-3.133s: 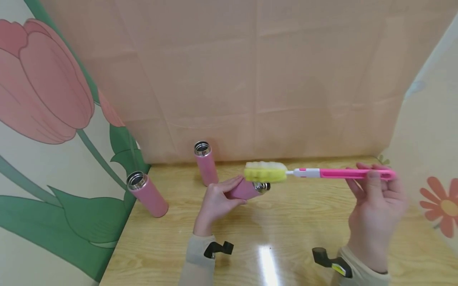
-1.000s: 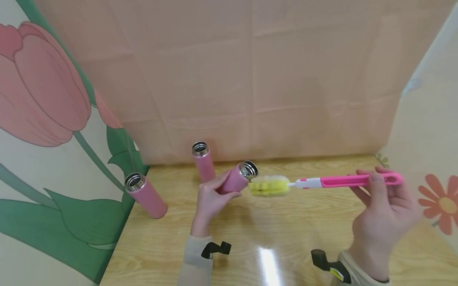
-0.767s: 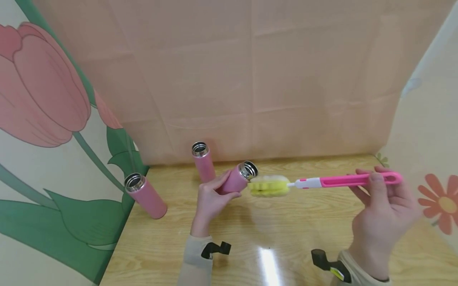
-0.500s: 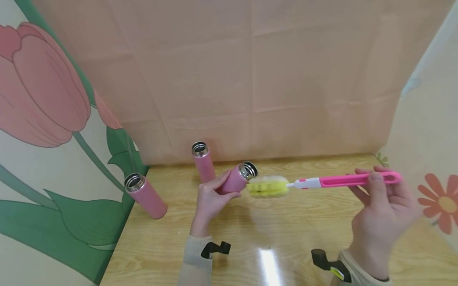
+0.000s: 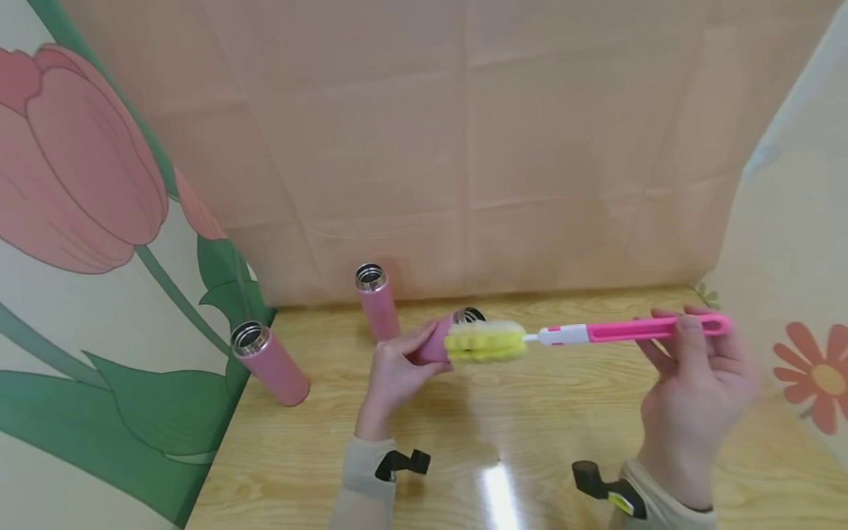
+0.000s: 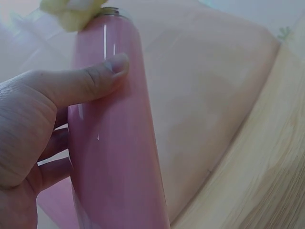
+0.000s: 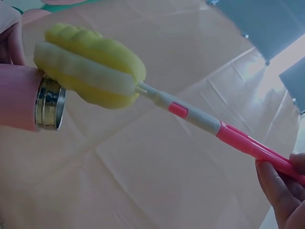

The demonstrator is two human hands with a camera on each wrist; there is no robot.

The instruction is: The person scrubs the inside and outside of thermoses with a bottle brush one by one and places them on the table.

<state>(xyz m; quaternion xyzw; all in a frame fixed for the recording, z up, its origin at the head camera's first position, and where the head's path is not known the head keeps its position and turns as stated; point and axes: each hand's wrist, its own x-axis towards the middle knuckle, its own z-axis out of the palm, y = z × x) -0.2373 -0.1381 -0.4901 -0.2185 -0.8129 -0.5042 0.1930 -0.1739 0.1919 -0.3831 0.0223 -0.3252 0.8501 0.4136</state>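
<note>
My left hand (image 5: 400,368) grips a pink metal flask (image 6: 114,129) around its body, thumb along one side. The flask is lidless and tilted, its steel mouth (image 7: 51,104) pointing right. Pinched by its pink handle in my right hand (image 5: 695,390) is a bottle brush (image 5: 619,331) with a yellow and white sponge head (image 7: 90,67). That head lies outside the flask, alongside its neck, and hides part of the flask in the head view. In the right wrist view the sponge overlaps the rim; whether they touch is hard to tell.
Two more open pink flasks stand upright on the wooden table (image 5: 530,412): one flask (image 5: 270,362) at the left edge, another flask (image 5: 379,303) at the back behind my left hand. A peach cloth (image 5: 464,147) hangs along the table's far edge.
Since half a second ago, the brush has shifted left and slightly up, from below the flask's mouth to across its neck. The held flask has turned, its mouth now facing more to the right.
</note>
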